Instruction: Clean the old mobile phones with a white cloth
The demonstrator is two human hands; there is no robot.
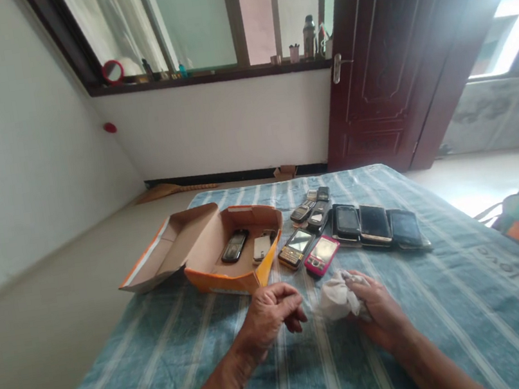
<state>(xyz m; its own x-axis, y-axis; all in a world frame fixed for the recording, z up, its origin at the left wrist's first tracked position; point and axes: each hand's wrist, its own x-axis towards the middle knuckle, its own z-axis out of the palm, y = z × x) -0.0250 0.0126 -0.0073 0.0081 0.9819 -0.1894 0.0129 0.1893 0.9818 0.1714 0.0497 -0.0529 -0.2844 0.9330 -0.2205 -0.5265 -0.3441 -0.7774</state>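
Note:
My right hand (378, 307) is closed around a crumpled white cloth (336, 297), held over the bed near the phones. To its left, my left hand (272, 316) is closed, thumb pressed against the curled fingers; whatever may be in that pinch is hidden. Just beyond my left hand stands an open orange cardboard box (224, 281) with its lid folded back to the left. Inside it lie a black phone (235, 246) and a white phone (262, 248). The nearest phone to the cloth is a pink phone (322, 255), beside a dark phone with gold keys (297, 248).
Several keypad phones (318, 215) lie in a cluster behind the pink one. Black touchscreen phones (374, 225) form a row to the right. A striped blue cloth (167, 358) covers the surface. Beyond are a windowsill with bottles and a dark red door (376, 60).

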